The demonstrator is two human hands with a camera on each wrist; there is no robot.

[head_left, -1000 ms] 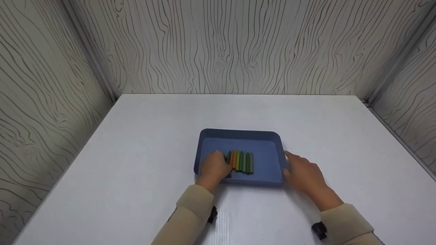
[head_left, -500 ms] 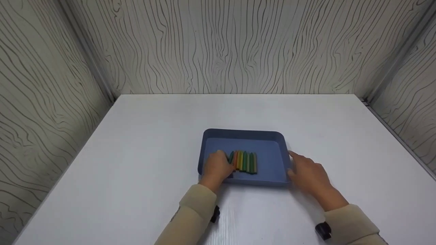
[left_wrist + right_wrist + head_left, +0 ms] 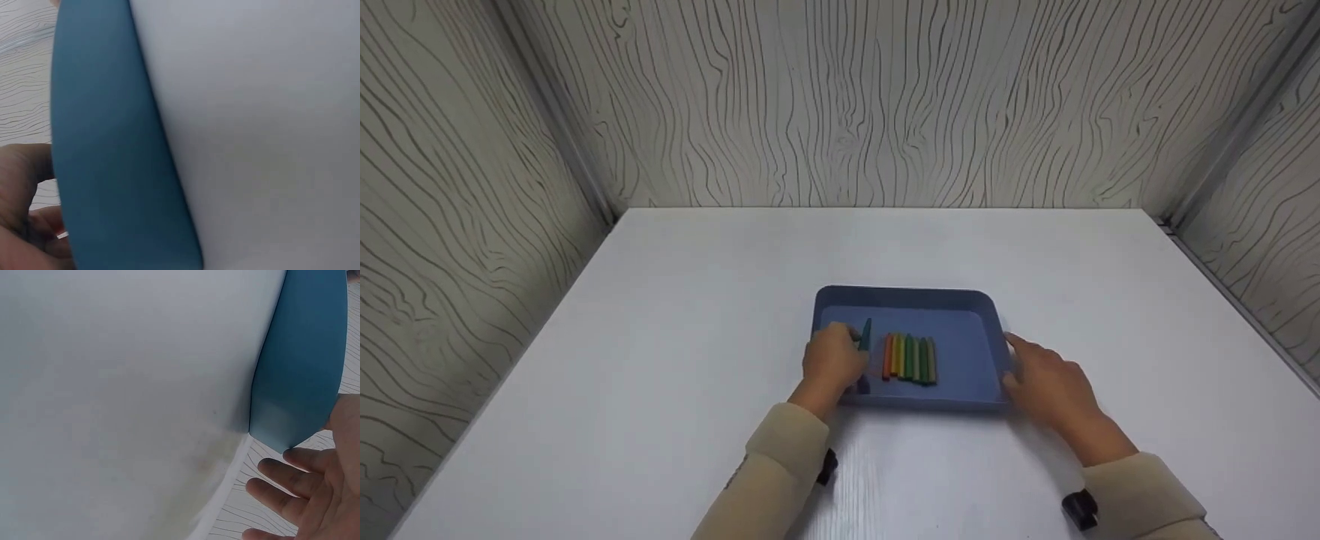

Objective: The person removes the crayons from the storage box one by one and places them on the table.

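Observation:
In the head view, a shallow blue tray (image 3: 960, 330) holds a row of several crayons (image 3: 910, 358), running from orange and yellow to green and brownish. My left hand (image 3: 832, 358) reaches over the tray's left part and pinches a dark green crayon (image 3: 865, 336), its tip pointing away and a gap between it and the row. Much of the left hand is hidden behind the tray wall (image 3: 112, 135) in the left wrist view. At the tray's right side, my right hand (image 3: 1054, 386) touches the wall. The right wrist view shows its fingers (image 3: 287, 500) loosely extended and spread.
The tray stands on a white table (image 3: 675, 315). Wood-patterned panels (image 3: 840, 105) rise behind it and at both sides. A small black device (image 3: 1081, 510) sits at the right cuff.
The tray and its row of crayons have shifted right, with the right hand alongside. My left hand has drawn the dark green crayon away from the row's left end.

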